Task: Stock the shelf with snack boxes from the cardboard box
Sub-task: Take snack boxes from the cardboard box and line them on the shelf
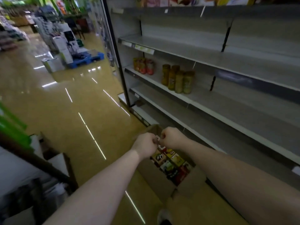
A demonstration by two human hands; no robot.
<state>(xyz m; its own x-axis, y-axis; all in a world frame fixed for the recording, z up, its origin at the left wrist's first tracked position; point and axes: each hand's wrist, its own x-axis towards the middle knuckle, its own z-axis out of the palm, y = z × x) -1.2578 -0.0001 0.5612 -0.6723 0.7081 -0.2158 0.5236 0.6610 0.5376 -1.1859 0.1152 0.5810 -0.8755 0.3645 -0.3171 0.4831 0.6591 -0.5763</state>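
An open cardboard box (155, 176) stands on the floor in front of the shelf unit (227, 114). Several colourful snack boxes (172, 164) lie packed inside it. My left hand (145, 144) and my right hand (172, 138) are both over the far end of the box, fingers closed together on one small snack box (158, 141) that is mostly hidden between them. The shelf boards to the right are largely bare.
Red cans (143, 65) and several yellow-green jars (178, 79) stand on a middle shelf. Yellow shiny floor stretches left. Another open carton (60, 161) and a dark rail sit at lower left. Stacked goods on a blue pallet (87, 58) stand far down the aisle.
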